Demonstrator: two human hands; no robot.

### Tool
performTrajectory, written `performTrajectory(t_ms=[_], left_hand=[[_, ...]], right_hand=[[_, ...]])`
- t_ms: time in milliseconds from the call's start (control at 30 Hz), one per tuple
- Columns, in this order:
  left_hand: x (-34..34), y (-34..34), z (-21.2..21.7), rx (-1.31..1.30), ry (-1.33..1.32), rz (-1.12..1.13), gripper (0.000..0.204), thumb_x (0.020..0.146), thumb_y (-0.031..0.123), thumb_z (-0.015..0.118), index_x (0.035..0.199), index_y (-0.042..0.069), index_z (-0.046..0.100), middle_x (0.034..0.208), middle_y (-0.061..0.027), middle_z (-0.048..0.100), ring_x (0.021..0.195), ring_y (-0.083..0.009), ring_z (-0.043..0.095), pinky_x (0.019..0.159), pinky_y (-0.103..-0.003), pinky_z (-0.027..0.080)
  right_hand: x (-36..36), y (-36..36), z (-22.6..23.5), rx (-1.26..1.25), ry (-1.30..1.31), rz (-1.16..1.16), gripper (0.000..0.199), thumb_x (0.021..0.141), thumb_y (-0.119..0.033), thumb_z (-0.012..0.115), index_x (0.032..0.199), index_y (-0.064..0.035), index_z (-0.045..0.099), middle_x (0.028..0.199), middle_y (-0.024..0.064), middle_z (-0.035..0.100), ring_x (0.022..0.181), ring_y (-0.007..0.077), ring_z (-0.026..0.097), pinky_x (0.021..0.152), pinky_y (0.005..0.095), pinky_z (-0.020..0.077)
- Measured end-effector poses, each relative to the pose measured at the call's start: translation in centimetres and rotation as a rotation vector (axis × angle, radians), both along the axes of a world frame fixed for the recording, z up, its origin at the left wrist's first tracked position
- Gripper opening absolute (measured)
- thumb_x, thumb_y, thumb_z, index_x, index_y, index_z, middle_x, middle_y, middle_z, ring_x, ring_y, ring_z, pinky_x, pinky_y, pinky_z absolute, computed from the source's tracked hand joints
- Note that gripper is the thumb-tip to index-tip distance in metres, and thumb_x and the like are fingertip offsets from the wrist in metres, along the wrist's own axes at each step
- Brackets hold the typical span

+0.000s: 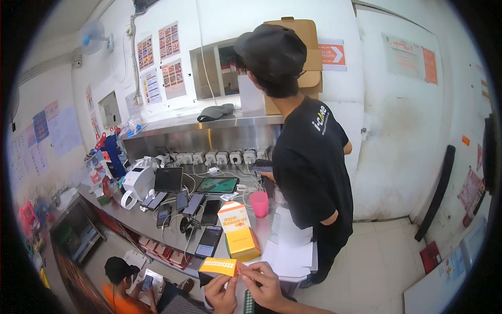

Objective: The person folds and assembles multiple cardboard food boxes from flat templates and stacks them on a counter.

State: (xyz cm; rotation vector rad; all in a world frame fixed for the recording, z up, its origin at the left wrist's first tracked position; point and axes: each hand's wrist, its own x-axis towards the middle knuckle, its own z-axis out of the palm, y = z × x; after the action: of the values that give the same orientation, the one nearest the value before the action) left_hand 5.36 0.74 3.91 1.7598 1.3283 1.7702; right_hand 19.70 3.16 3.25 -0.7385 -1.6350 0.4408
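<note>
Low in the head view, my left hand [221, 294] is closed, its fingers gripping the lower edge of a small yellow card [218, 266] that has a row of pale marks on it. My right hand [265, 287] pinches the card's right end, where a reddish edge shows. Just beyond the card stands a yellow and white carton [241, 242] with a tall printed back flap. Partly hidden between my wrists is a green strip [249, 302] with pale dots. A phone [208, 241] with a lit screen lies to the left of the carton.
White sheets [287, 246] are stacked right of the carton, and a pink cup [259, 204] stands behind it. Phones, a tablet [217, 185], cables and a white printer [139, 181] crowd the counter. A person in black [314, 157] stands close by; another in orange [123, 293] sits lower left.
</note>
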Motion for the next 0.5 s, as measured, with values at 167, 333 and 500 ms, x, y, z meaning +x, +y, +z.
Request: performTrajectory(t_ms=[167,333,500], left_hand=[[0.5,0.4,0.5,0.042,0.036,0.054,0.009,0.088,0.000,0.073,0.093,-0.007,0.071,0.087,-0.0153,0.072,0.077,-0.0247,0.067,0.072,-0.033,0.052],[0.4,1.5,-1.7,0.030,-0.023,-0.049,0.009,0.085,-0.005,0.074,0.093,-0.008,0.071,0.096,-0.0165,0.071,0.088,-0.0200,0.069,0.076,-0.029,0.053],[0.9,1.8,-2.1,0.058,-0.195,-0.009,0.011,0.084,-0.007,0.074,0.095,-0.008,0.071,0.098,-0.0174,0.069,0.095,-0.0227,0.068,0.081,-0.031,0.053]], right_hand=[[0.9,0.9,1.1,-0.023,0.066,0.057,0.022,0.089,0.000,0.070,0.110,0.0018,0.073,0.090,0.0105,0.063,0.080,0.0215,0.058,0.069,0.0309,0.0475],[0.6,0.9,0.8,-0.016,0.047,0.023,0.023,0.087,0.001,0.070,0.110,0.0019,0.073,0.092,0.0113,0.066,0.083,0.0231,0.061,0.070,0.0325,0.0489],[-0.7,0.6,-1.0,-0.078,0.068,-0.048,0.022,0.086,0.001,0.071,0.108,0.0024,0.073,0.096,0.0127,0.068,0.089,0.0256,0.064,0.075,0.0337,0.0514]])
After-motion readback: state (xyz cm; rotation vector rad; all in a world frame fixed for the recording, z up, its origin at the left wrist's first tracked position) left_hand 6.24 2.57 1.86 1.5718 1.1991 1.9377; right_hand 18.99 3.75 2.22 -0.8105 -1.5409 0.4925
